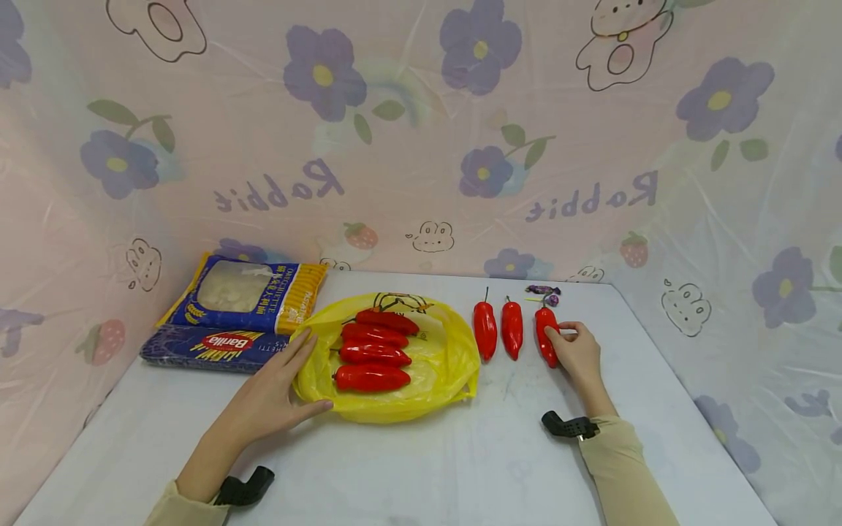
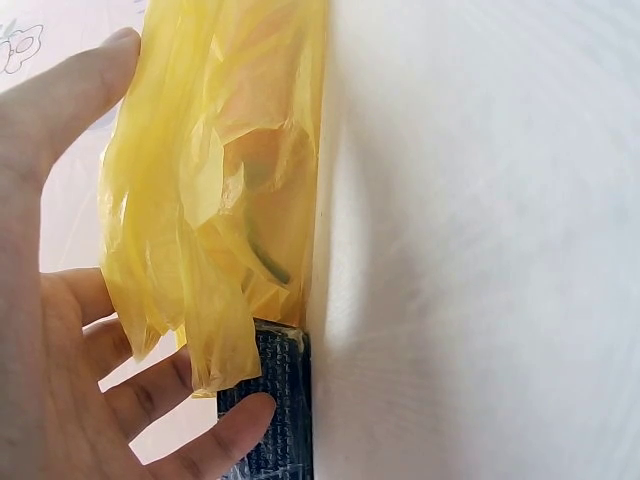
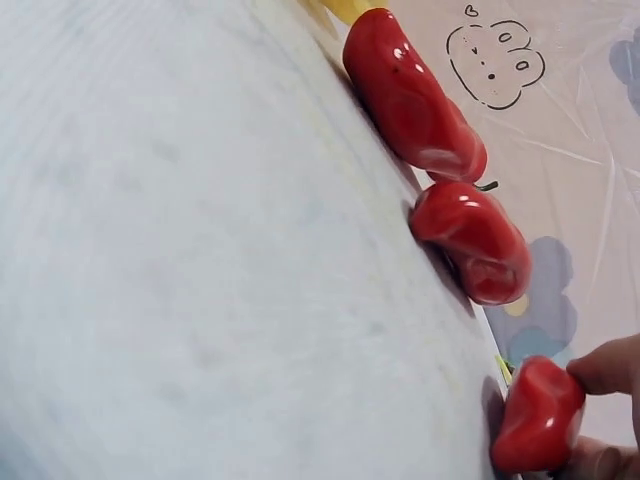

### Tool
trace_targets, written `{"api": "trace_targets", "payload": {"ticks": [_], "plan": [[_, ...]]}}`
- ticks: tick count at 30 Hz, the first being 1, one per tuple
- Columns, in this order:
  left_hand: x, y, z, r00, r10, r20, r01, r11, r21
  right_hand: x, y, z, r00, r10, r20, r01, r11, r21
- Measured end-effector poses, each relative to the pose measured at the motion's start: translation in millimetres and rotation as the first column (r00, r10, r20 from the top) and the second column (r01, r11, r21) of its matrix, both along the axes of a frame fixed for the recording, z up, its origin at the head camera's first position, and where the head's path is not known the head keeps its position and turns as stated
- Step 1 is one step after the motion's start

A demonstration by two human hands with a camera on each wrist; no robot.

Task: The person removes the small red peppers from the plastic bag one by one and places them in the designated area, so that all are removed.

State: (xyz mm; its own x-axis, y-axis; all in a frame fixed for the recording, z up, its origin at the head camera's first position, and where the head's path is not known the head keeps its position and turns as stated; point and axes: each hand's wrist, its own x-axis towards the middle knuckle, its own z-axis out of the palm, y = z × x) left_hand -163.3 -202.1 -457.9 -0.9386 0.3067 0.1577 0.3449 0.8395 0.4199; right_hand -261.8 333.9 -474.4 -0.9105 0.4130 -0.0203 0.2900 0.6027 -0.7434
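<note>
A spread yellow plastic bag (image 1: 434, 372) lies on the table with several red chili peppers (image 1: 371, 378) in a column on it. My left hand (image 1: 263, 394) is at its left edge, fingers extended and thumb apart, touching the plastic. In the left wrist view, the bag's yellow folds (image 2: 170, 200) stand between thumb and fingers. To the right, my right hand (image 1: 577, 354) pinches a red chili pepper (image 1: 544, 336) that lies on the table. Two more chili peppers, one nearer the bag (image 1: 484, 332) and one beside it (image 1: 511, 329), lie parallel to the left of that hand.
Behind my left hand are a blue and yellow bag of orecchiette (image 1: 240, 296) and a dark blue Barilla spaghetti pack (image 1: 210, 349). Small purple-wrapped candies (image 1: 543, 291) lie at the back right. A patterned curtain (image 1: 421, 146) encloses the white table (image 1: 421, 467) at the back and sides.
</note>
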Motion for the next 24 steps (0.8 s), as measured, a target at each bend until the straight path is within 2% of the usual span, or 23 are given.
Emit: {"api": "trace_targets", "payload": {"ticks": [9,18,24], "plan": [[0.7,1.0,2.5,1.0,0.004,0.012,-0.004,1.0,0.003,-3.5,1.2,-5.1,0.999,-0.023,-0.043,0.024,0.999,0.023],[0.9,0.7,3.8,1.0,0.01,0.021,-0.01,1.0,-0.001,-1.3,3.0,-5.8,0.997,0.041,-0.069,-0.036,0.997,0.067],[0.6,0.4,2.6,1.0,0.002,0.009,-0.002,1.0,-0.001,-1.3,1.3,-7.0,0.995,0.053,-0.082,-0.047,0.996,0.073]]}}
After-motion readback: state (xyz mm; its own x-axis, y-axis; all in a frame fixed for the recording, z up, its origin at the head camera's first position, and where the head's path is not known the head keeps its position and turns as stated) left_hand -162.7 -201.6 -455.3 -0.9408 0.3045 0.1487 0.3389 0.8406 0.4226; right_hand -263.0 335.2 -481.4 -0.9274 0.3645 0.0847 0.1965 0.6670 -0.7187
